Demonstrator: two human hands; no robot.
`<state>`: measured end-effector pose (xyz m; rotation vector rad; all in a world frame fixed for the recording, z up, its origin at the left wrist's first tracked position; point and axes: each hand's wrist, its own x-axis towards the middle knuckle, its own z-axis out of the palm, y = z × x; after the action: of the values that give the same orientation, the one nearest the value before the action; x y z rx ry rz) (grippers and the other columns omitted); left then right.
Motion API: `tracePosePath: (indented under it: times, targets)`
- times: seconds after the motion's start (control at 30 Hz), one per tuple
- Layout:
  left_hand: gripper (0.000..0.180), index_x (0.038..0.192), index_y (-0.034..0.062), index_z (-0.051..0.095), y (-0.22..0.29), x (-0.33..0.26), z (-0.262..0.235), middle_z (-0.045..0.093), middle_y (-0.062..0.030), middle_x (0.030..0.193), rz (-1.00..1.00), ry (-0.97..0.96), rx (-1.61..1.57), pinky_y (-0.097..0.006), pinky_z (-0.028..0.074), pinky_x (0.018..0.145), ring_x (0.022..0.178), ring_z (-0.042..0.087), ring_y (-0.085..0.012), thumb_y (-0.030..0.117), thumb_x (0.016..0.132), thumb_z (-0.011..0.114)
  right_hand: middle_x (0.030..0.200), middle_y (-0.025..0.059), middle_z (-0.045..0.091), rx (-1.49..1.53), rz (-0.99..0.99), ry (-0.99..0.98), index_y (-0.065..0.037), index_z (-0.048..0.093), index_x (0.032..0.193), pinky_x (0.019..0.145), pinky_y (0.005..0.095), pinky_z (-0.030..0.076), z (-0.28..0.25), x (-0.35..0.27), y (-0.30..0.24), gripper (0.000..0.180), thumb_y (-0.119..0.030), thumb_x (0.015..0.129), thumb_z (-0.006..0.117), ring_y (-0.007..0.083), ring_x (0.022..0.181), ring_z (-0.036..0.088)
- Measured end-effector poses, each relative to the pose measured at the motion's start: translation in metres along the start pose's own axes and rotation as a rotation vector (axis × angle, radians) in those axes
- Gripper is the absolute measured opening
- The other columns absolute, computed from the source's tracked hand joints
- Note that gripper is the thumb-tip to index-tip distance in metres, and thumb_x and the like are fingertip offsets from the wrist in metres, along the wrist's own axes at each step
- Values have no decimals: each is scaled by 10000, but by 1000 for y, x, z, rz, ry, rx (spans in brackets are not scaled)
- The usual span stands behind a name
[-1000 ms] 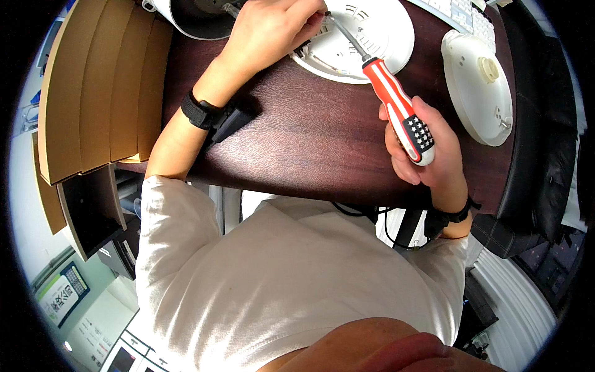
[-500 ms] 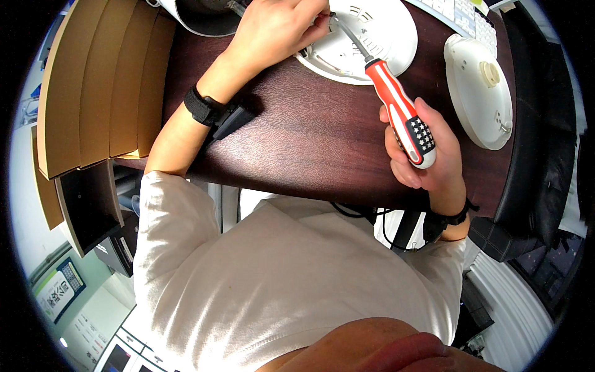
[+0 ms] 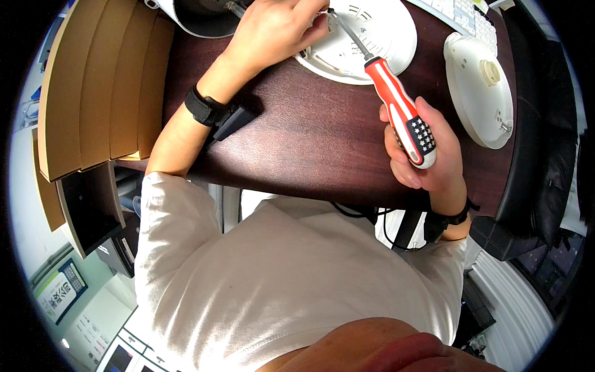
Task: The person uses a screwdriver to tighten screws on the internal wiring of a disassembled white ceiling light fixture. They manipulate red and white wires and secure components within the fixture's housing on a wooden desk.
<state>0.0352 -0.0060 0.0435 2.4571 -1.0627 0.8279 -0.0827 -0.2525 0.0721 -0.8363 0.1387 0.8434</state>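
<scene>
My right hand [image 3: 437, 146] is wrapped round the handle of a screwdriver [image 3: 396, 102], red and white with a dark star-patterned end. The steel shaft slants up and to the left over a round white plastic base [image 3: 387, 43] with slots in it. Beside the shaft's tip, at the base's left part, my left hand [image 3: 279, 31] is closed in a pinch. Whatever sits between its fingertips is too small and too hidden to name. The base lies on the dark brown desk [image 3: 297, 130].
A round white cover [image 3: 480, 93] with a cream knob lies at the right. Behind it is a white keyboard [image 3: 462, 17]. A dark-lined bin or pot [image 3: 207, 18] stands at the top left, near brown cardboard panels [image 3: 93, 87]. A black chair [image 3: 536, 136] borders the desk's right edge.
</scene>
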Motion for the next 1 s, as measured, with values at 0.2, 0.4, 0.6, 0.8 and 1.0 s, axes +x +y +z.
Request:
tracePosePath:
  times: [0.2, 0.4, 0.6, 0.8, 1.0]
  targets:
    - [209, 870, 96, 563, 0, 2, 0, 560, -47, 575, 14, 59, -20, -328, 460, 467, 501, 587, -220, 145, 735, 715, 574, 85, 508, -3, -7, 10, 11, 500, 1071, 289, 245, 320, 1, 0, -1, 487, -413, 983, 278, 133, 295, 405]
    - [191, 857, 110, 583, 0, 5, 0, 522, -38, 548, 61, 80, 34, -322, 444, 456, 471, 552, -207, 138, 722, 715, 576, 86, 500, 47, -10, -18, 12, 496, 1074, 282, 249, 313, 0, 1, 0, 495, -417, 983, 266, 138, 292, 401]
    - [178, 844, 118, 589, -1, 3, 1, 511, -31, 534, 54, 83, 33, -321, 441, 452, 462, 544, -203, 140, 720, 715, 577, 94, 495, 87, 15, -18, 3, 495, 1080, 275, 253, 302, 1, 1, 0, 496, -427, 980, 269, 137, 289, 392]
    - [188, 851, 119, 595, -3, 2, 3, 542, -32, 555, 64, 73, 35, -320, 450, 459, 487, 571, -196, 135, 714, 722, 575, 98, 495, 114, 21, -22, -8, 502, 1081, 273, 255, 295, 0, 1, 1, 495, -436, 976, 277, 133, 285, 380]
    - [195, 868, 110, 590, -6, -2, 5, 572, -43, 599, 73, 37, -21, -333, 462, 474, 519, 593, -215, 126, 720, 715, 579, 93, 499, 142, 26, -69, -17, 507, 1089, 272, 251, 291, -4, 2, 1, 503, -447, 976, 271, 127, 285, 380]
